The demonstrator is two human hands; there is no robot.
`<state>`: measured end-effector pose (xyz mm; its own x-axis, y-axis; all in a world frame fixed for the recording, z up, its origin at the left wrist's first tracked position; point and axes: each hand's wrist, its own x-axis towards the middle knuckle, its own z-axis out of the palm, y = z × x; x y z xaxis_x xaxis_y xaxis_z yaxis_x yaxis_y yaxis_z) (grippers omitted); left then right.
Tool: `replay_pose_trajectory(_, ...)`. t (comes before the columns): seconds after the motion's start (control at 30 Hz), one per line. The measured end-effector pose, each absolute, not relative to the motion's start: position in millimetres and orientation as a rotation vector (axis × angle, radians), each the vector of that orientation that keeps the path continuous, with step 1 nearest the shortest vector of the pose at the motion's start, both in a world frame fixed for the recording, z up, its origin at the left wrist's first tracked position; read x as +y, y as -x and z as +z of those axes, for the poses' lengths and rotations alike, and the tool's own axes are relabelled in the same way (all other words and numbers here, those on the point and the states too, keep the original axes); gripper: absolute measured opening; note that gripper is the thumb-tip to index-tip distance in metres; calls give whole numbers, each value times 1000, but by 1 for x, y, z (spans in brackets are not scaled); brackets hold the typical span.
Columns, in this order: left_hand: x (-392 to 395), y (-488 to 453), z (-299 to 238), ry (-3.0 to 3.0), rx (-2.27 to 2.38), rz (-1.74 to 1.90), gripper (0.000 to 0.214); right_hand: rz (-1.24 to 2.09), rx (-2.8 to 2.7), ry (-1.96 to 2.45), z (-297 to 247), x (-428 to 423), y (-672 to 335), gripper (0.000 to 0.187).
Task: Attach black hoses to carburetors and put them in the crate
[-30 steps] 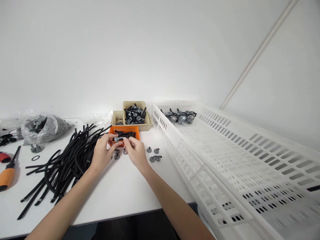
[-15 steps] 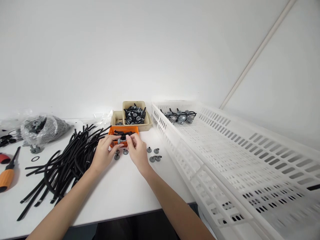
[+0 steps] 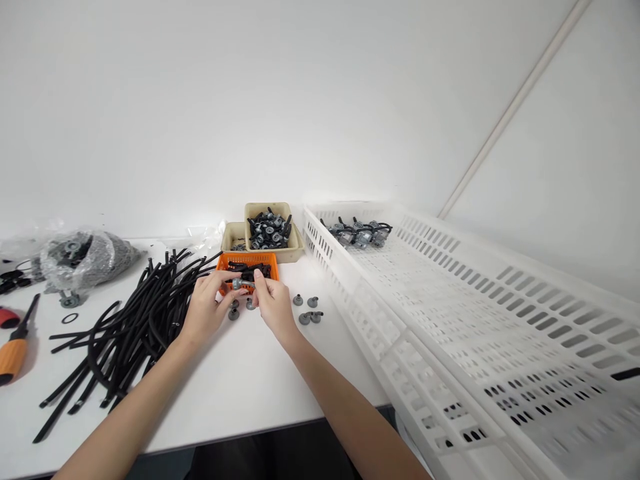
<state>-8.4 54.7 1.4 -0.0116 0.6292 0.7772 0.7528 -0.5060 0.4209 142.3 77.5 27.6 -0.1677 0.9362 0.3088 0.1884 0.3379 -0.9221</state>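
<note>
Between my two hands is a small grey plastic fitting (image 3: 237, 283) with a narrow stem, held in front of the orange basket (image 3: 273, 258). My left hand (image 3: 210, 303) pinches its wide end between thumb and fingers. On the stem side, my right hand (image 3: 274, 303) is closed with thumb and fingers pressed together; its fingertips hide whatever is at the stem's tip. Short black tube pieces (image 3: 260, 272) lie in the basket behind the hands. Below them, a few grey fittings (image 3: 233, 313) rest on the white table.
More grey fittings (image 3: 313, 302) lie right of my hands. A long white crate (image 3: 350, 307) holds several assemblies (image 3: 363, 233). Beige trays (image 3: 290, 257) stand behind. Leftward are black tubes (image 3: 135, 327), a bubble-wrap bag (image 3: 107, 260) and an orange-handled screwdriver (image 3: 13, 357).
My right hand has shifted slightly left and down, its fingers closer together. The grey fitting's stem now shows more clearly. My left hand has hardly moved.
</note>
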Motion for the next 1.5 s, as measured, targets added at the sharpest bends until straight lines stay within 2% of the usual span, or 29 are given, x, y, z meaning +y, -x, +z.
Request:
replay_pose_trajectory(0.23,54,8,4,2119,-1497,-1569,17,924,-1597,1034,25,77,-143,59)
replay_pose_trajectory(0.43,54,8,4,2082,-1550,-1622,20,909,-1583,892,27,74,-143,29)
replay_pose_trajectory(0.53,54,8,4,2073,-1564,-1619,20,860,-1634,872,27,74,-142,20)
replay_pose_trajectory(0.87,56,10,1,2131,-1445,-1502,20,748,-1675,976,24,78,-143,37)
replay_pose_trajectory(1.1,54,8,0,2221,-1406,-1448,22,887,-1559,982,19,84,-143,49)
replay_pose_trajectory(1.33,54,8,1,2122,-1577,-1612,22,1044,-1511,783,25,81,-142,22)
replay_pose_trajectory(1.5,55,8,2,2106,-1671,-1714,23,1041,-1564,710,23,82,-140,23)
